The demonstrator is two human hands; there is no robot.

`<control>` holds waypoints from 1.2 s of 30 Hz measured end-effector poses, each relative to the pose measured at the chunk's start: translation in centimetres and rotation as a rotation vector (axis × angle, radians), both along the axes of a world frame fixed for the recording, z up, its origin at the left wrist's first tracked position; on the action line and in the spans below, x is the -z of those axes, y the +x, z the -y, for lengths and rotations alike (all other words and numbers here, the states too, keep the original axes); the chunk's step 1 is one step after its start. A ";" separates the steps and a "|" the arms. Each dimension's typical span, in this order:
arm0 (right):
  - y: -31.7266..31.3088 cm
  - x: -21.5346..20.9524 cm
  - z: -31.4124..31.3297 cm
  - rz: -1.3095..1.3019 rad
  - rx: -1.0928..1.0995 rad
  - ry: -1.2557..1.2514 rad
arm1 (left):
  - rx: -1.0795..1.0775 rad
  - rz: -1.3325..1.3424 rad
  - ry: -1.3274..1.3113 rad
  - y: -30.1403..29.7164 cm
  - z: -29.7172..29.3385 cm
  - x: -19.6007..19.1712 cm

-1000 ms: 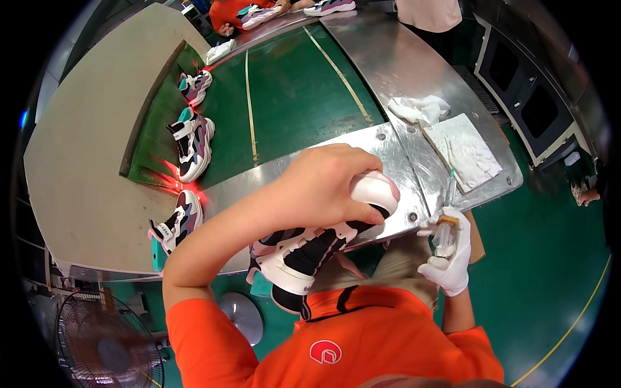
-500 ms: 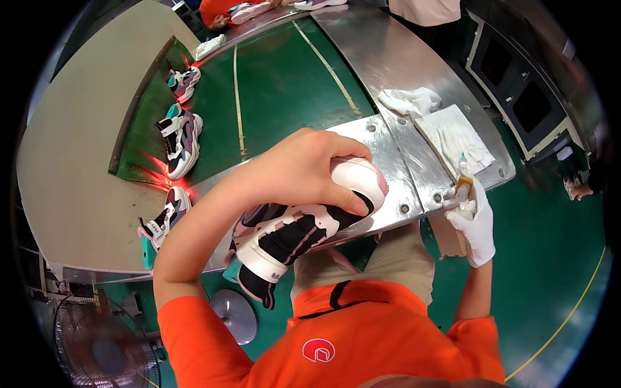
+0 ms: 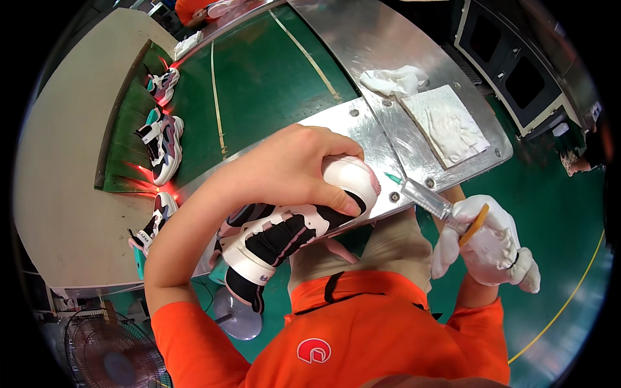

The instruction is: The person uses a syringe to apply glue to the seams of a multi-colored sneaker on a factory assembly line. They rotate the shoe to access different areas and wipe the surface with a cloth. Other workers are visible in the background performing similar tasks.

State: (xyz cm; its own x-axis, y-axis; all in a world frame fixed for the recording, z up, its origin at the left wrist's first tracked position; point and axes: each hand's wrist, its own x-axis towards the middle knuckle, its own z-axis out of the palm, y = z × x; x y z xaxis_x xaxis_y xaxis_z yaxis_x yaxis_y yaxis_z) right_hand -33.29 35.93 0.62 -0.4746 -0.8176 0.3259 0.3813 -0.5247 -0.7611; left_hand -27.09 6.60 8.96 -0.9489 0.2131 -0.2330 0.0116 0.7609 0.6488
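Note:
My left hand (image 3: 301, 169), bare, wraps round the toe of a black and white sneaker (image 3: 284, 236) with a pale strap and teal at its heel. The sneaker lies tilted at the table's near edge, its toe up to the right. In a white glove, my right hand (image 3: 488, 240) grips a clear syringe (image 3: 428, 198) with a teal tip and an orange-brown flange. That tip points up and left, a short gap from the sneaker's toe. My left forearm hides part of the sneaker's far side.
Three sneakers (image 3: 166, 147) stand along the green belt's (image 3: 259, 84) left edge under red light. On the metal table (image 3: 369, 139) lie a crumpled white cloth (image 3: 394, 81) and a white pad (image 3: 443, 123) bearing another cloth. A fan (image 3: 116, 352) stands lower left. Another person's orange sleeve (image 3: 189, 11) shows far off.
My right hand has turned and the syringe has swung from near upright by the pad to pointing left at the sneaker. My left hand keeps its hold. The whole view has shifted slightly.

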 end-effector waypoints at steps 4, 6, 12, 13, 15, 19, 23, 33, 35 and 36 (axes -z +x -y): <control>0.2 -0.3 0.5 -0.050 0.051 0.182 | -0.006 0.003 0.017 -0.1 0.0 0.3; 0.2 -0.3 0.4 -0.059 0.093 0.265 | 0.033 -0.029 0.006 -0.2 0.1 0.5; 0.5 -0.5 1.2 -0.069 0.158 0.236 | 0.049 -0.044 -0.013 -0.1 0.1 0.6; 0.6 -0.8 1.3 -0.053 0.167 0.277 | 0.049 -0.050 -0.010 0.0 0.1 0.6; 0.6 -0.9 1.3 -0.044 0.158 0.290 | 0.053 -0.050 -0.026 0.0 0.2 0.7; 0.5 -1.0 1.0 -0.051 0.135 0.288 | 0.075 -0.074 -0.035 0.1 0.1 0.8; -0.2 -1.0 0.5 -0.068 0.088 0.245 | 0.098 -0.080 -0.032 0.1 0.0 1.0; 0.1 -1.0 4.7 -0.612 0.405 0.210 | 0.099 -0.064 -0.020 0.3 -0.2 0.8; 0.1 -1.6 5.4 -0.870 0.377 0.264 | 0.084 -0.074 -0.015 0.4 -0.1 0.7; 0.4 -1.9 5.8 -0.961 0.358 0.279 | 0.078 -0.090 -0.007 0.5 -0.1 0.6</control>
State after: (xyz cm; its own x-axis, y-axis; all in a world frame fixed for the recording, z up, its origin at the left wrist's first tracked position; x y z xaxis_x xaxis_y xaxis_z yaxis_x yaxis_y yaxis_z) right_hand -32.91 30.18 2.56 -0.3450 -0.7848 0.5148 -0.5864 -0.2481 -0.7711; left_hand -26.63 6.70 8.39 -0.9467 0.2854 -0.1492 0.1287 0.7599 0.6372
